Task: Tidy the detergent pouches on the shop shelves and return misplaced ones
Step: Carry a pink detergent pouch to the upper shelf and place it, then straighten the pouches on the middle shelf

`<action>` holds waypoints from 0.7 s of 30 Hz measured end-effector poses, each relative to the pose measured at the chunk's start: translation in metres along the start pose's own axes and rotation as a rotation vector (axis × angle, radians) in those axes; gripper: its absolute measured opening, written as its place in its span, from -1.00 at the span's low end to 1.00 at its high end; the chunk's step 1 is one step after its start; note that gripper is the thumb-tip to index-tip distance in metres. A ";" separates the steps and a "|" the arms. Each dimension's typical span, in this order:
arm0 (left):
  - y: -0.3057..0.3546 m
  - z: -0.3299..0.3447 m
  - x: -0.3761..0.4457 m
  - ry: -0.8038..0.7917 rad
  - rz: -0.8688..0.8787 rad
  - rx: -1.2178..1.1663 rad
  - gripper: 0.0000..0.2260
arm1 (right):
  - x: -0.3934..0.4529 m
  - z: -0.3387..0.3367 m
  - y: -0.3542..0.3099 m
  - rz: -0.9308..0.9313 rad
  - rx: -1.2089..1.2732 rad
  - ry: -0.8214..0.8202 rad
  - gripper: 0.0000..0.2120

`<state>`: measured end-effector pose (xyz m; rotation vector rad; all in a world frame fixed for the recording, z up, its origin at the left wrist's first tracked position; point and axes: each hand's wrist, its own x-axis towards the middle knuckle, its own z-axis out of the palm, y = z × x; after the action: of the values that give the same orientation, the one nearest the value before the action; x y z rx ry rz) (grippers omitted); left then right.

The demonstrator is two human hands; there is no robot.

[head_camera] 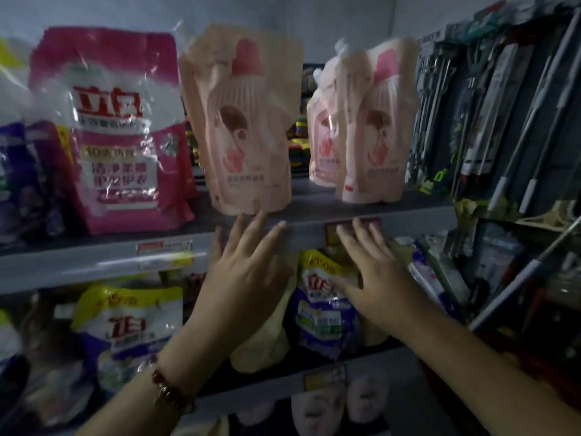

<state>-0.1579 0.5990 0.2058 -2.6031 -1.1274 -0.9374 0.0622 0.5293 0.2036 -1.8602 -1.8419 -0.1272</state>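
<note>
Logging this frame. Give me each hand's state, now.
Left hand: open, fingers straight, holding nothing.
Right hand: open, fingers spread, holding nothing.

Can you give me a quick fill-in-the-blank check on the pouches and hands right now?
1. The left hand and right hand both hold ____.
2. The pale pink pouch nearest the left hand stands on the ____ shelf.
3. The magenta detergent bag sits to the ____ of that pouch.
4. A beaded bracelet is worn on the ____ wrist.

Missing words: nothing; upper; left; left
</note>
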 end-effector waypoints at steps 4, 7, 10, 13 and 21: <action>0.004 0.043 -0.067 -0.092 -0.023 0.015 -0.37 | -0.057 0.043 -0.014 0.068 -0.014 -0.153 -0.27; 0.012 0.070 -0.102 -0.269 -0.176 0.028 -0.29 | -0.083 0.071 -0.013 0.143 -0.063 -0.279 -0.26; 0.022 0.087 -0.131 -0.375 -0.274 -0.016 -0.26 | -0.100 0.094 0.000 0.209 0.007 -0.303 -0.25; 0.033 0.098 -0.150 -0.404 -0.303 -0.034 -0.26 | -0.110 0.113 0.018 0.190 0.027 -0.262 -0.28; 0.059 0.133 -0.143 -0.482 -0.438 -0.031 -0.33 | -0.077 0.147 0.077 0.367 0.402 -0.312 -0.27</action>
<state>-0.1265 0.5194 0.0204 -2.7388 -1.8652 -0.3787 0.0883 0.5254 0.0225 -1.9559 -1.5265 0.6462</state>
